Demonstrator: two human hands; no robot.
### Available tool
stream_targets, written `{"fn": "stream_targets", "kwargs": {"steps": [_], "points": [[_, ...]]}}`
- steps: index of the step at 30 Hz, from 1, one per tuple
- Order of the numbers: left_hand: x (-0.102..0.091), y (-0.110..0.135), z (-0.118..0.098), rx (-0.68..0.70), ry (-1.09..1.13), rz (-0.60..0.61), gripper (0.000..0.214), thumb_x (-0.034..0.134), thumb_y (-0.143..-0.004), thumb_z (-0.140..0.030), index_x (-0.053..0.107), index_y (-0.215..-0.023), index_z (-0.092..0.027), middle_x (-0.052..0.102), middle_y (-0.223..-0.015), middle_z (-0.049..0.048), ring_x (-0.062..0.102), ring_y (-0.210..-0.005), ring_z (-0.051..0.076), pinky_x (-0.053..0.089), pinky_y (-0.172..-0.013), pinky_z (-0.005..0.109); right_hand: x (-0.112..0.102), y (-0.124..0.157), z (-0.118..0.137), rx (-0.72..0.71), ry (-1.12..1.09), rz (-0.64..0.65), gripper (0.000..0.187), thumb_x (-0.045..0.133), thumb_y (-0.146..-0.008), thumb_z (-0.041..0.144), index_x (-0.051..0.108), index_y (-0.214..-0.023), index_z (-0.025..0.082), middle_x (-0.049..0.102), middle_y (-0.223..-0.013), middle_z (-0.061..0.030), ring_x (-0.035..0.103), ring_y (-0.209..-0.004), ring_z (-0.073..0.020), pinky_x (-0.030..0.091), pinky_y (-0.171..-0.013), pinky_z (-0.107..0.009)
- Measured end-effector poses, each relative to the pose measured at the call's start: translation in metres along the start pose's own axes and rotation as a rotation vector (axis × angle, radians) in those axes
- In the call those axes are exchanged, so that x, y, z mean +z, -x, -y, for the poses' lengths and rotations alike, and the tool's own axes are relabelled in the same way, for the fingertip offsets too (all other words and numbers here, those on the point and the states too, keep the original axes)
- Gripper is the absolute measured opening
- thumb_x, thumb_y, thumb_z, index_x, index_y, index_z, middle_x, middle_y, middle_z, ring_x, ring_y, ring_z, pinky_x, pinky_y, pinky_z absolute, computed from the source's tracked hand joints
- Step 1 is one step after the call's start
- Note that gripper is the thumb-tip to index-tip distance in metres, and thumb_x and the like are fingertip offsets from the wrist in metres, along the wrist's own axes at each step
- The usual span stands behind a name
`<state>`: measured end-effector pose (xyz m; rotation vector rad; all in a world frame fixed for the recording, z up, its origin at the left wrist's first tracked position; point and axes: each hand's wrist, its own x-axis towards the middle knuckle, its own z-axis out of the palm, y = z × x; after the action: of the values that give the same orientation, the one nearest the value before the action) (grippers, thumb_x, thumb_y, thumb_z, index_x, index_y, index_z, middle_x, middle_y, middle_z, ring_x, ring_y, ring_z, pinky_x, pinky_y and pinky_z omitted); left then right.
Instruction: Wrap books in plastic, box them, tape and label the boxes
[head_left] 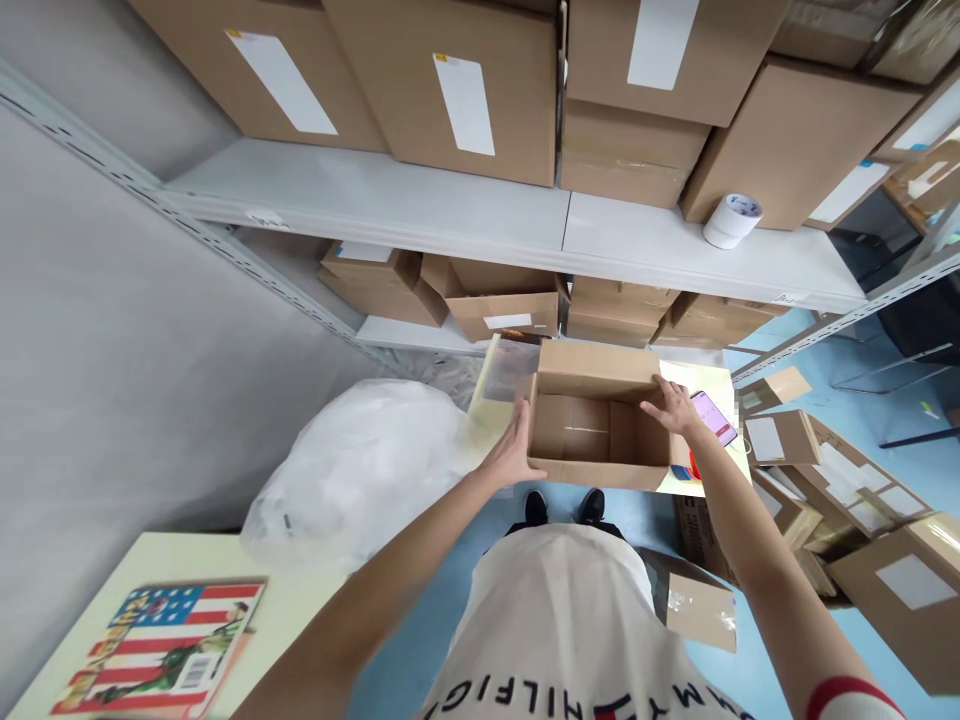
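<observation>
An open cardboard box [600,474] sits on a pale yellow table [711,385] in front of me, and its inside shows bare brown cardboard. My left hand [513,450] grips the box's left wall, with the thumb near the front corner. At the right end, my right hand [671,404] lies over the rim near the back corner, fingers bent across the edge. Just right of that hand lies a phone [712,418] with a lit pinkish screen. A red and blue object [691,467], partly covered by my right arm, is beside the box's front right corner.
Metal shelves [450,205] with cardboard boxes stand ahead, with a roll of tape [733,221] on the upper one. A big translucent plastic bag [360,470] bulges at left. A flag-covered magazine [161,645] lies front left. Boxes [847,470] pile up on the right floor.
</observation>
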<state>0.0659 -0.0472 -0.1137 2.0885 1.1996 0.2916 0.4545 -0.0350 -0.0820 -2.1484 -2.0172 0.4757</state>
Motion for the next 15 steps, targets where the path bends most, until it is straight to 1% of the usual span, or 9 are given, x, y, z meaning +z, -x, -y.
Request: {"fn": "stream_targets", "kwargs": {"steps": [2, 3, 5, 6, 7, 9, 11, 13, 15], "points": [[0.010, 0.003, 0.007, -0.038, 0.114, -0.040, 0.140, 0.082, -0.064, -0.036, -0.021, -0.156, -0.018, 0.004, -0.166, 0.0240, 0.019, -0.152, 0.036, 0.026, -0.121, 0.050, 0.005, -0.007, -0.003, 0.073, -0.081, 0.001, 0.073, 0.052, -0.085, 0.066, 0.049, -0.142, 0.020, 0.057, -0.134, -0.0157, 0.047, -0.131, -0.0347, 0.036, -0.111, -0.052], [0.013, 0.003, 0.009, -0.050, 0.153, -0.056, 0.136, 0.081, -0.065, -0.035, -0.018, -0.157, -0.018, 0.009, -0.165, 0.0237, 0.023, -0.151, 0.036, 0.028, -0.121, 0.050, 0.007, -0.009, -0.003, 0.114, -0.125, 0.012, 0.072, 0.053, -0.084, 0.067, 0.052, -0.139, 0.020, 0.056, -0.133, -0.0151, 0.049, -0.130, -0.0337, 0.036, -0.111, -0.051], [0.019, 0.002, 0.010, -0.056, 0.203, -0.090, 0.133, 0.081, -0.065, -0.034, -0.013, -0.158, -0.016, 0.013, -0.165, 0.0235, 0.028, -0.149, 0.036, 0.030, -0.120, 0.050, 0.009, -0.011, -0.002, 0.174, -0.218, 0.040, 0.074, 0.054, -0.081, 0.069, 0.053, -0.138, 0.021, 0.051, -0.137, -0.0150, 0.049, -0.132, -0.0316, 0.036, -0.114, -0.047], [0.020, 0.001, 0.010, -0.053, 0.223, -0.105, 0.132, 0.081, -0.065, -0.033, -0.011, -0.158, -0.016, 0.014, -0.165, 0.0230, 0.028, -0.149, 0.036, 0.030, -0.120, 0.050, 0.010, -0.010, -0.002, 0.189, -0.262, 0.042, 0.077, 0.054, -0.081, 0.070, 0.051, -0.140, 0.021, 0.047, -0.142, -0.0153, 0.046, -0.135, -0.0311, 0.035, -0.115, -0.046], [0.022, 0.000, 0.010, -0.047, 0.241, -0.116, 0.132, 0.082, -0.064, -0.033, -0.008, -0.159, -0.016, 0.014, -0.165, 0.0223, 0.028, -0.149, 0.036, 0.030, -0.120, 0.049, 0.012, -0.009, -0.001, 0.193, -0.299, 0.035, 0.081, 0.053, -0.080, 0.071, 0.047, -0.144, 0.022, 0.040, -0.149, -0.0157, 0.042, -0.140, -0.0312, 0.032, -0.117, -0.046], [0.024, -0.002, 0.011, -0.037, 0.276, -0.126, 0.133, 0.084, -0.061, -0.033, -0.003, -0.159, -0.017, 0.015, -0.165, 0.0210, 0.029, -0.149, 0.035, 0.030, -0.121, 0.047, 0.014, -0.002, -0.001, 0.173, -0.341, -0.001, 0.091, 0.052, -0.079, 0.074, 0.034, -0.152, 0.023, 0.024, -0.160, -0.0157, 0.029, -0.149, -0.0326, 0.027, -0.120, -0.049], [0.027, -0.002, 0.013, -0.042, 0.311, -0.121, 0.131, 0.085, -0.059, -0.033, 0.002, -0.159, -0.016, 0.020, -0.164, 0.0207, 0.033, -0.147, 0.035, 0.031, -0.120, 0.047, 0.015, 0.009, -0.001, 0.143, -0.341, -0.052, 0.101, 0.051, -0.077, 0.078, 0.022, -0.157, 0.023, 0.009, -0.166, -0.0162, 0.015, -0.153, -0.0342, 0.022, -0.121, -0.053], [0.030, -0.001, 0.015, -0.058, 0.338, -0.126, 0.128, 0.085, -0.059, -0.032, 0.006, -0.159, -0.016, 0.026, -0.162, 0.0211, 0.037, -0.145, 0.034, 0.032, -0.119, 0.047, 0.016, 0.024, -0.002, 0.126, -0.333, -0.101, 0.107, 0.050, -0.077, 0.079, 0.015, -0.159, 0.020, 0.002, -0.167, -0.0182, 0.007, -0.155, -0.0347, 0.019, -0.121, -0.056], [0.033, 0.000, 0.016, -0.065, 0.357, -0.144, 0.125, 0.084, -0.060, -0.031, 0.009, -0.159, -0.016, 0.028, -0.161, 0.0209, 0.037, -0.145, 0.034, 0.032, -0.119, 0.048, 0.018, 0.044, -0.002, 0.137, -0.332, -0.134, 0.110, 0.049, -0.077, 0.080, 0.010, -0.159, 0.018, -0.001, -0.167, -0.0198, 0.001, -0.155, -0.0343, 0.018, -0.121, -0.057]]}}
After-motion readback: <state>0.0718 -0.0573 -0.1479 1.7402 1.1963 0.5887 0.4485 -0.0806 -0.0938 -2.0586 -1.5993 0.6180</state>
